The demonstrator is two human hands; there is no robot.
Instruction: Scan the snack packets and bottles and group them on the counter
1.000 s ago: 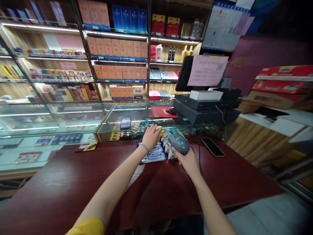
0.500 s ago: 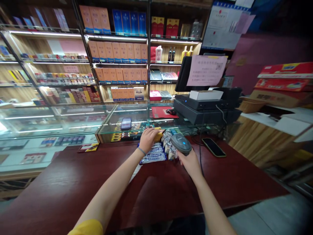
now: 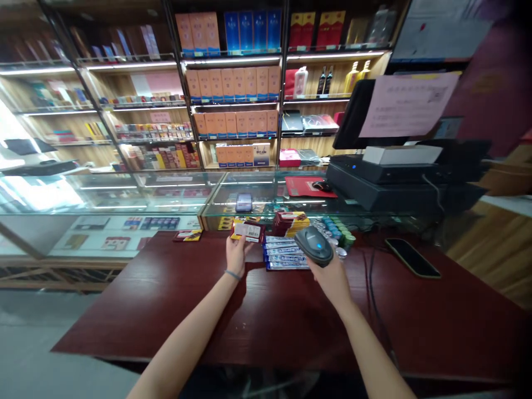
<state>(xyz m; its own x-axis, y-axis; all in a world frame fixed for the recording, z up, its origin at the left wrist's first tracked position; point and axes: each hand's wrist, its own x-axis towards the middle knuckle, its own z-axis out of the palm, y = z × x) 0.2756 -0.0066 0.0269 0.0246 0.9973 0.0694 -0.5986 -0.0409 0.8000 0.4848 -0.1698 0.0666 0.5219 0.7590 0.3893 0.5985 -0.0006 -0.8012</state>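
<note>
My left hand (image 3: 236, 256) is closed on a flat dark-red and yellow snack packet (image 3: 251, 230), lifted with its white barcode label showing. In my right hand (image 3: 331, 277) is a grey barcode scanner (image 3: 314, 245) with a blue light, its head tilted toward the left. Between the two hands lies a row of blue-and-white packets (image 3: 283, 254) on the table. Behind them stands a stack of red and yellow packets (image 3: 291, 223). Small round containers with green and blue tops (image 3: 337, 228) sit beyond the scanner, partly hidden by it. One more red and yellow packet (image 3: 188, 235) lies apart at the left.
The dark red table (image 3: 174, 310) borders a glass display counter (image 3: 266, 191). A phone (image 3: 412, 257) and a black cable (image 3: 373, 299) lie to the right. Behind them is a cash register with a monitor (image 3: 353, 116). Shelves of boxes (image 3: 233, 83) line the back wall.
My left hand has moved left from the stack behind the blue-and-white packets, now holding up a snack packet. The scanner stays in my right hand. The view has turned left.
</note>
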